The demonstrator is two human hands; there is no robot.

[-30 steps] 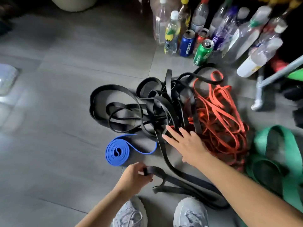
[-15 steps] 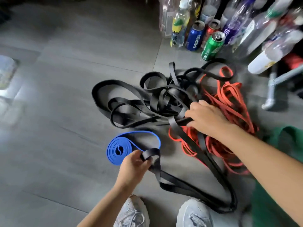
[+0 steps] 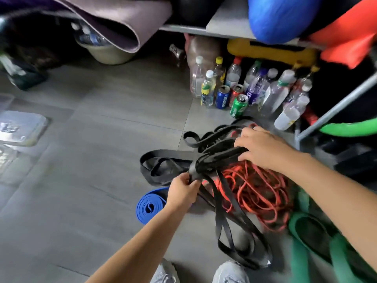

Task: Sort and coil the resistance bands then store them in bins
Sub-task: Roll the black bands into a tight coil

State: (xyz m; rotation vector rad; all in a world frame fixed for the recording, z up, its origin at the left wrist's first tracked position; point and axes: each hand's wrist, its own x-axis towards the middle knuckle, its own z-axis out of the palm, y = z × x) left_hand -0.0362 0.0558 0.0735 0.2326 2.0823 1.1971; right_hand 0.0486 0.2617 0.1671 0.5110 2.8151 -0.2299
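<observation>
Left hand (image 3: pixel 181 190) pinches the black bands (image 3: pixel 214 158) at the place where several strands are gathered into one bunch, with its fingers curled round them. The right hand (image 3: pixel 263 148) is farther from the body and grips the same tangle at its other end, fingers bent over the strands (the thumb seems to go under them, but the blur makes this uncertain). Between the two hands the bunch is lifted a little above the floor (image 3: pixel 91 160). Some black loops fall down toward the grey shoes (image 3: pixel 230 272), and others lie flat on the floor to the left of the bunch.

Under the right hand and wrist lies a loose heap of orange bands (image 3: pixel 255 188), touching the black ones. A blue band (image 3: pixel 150 207), rolled into a tight coil, lies on the floor just beside the left wrist. Wide green bands (image 3: pixel 302 248) lie below the right forearm. Beyond the tangle stand plastic bottles (image 3: pixel 209 88) and a green can (image 3: pixel 239 106).
</observation>
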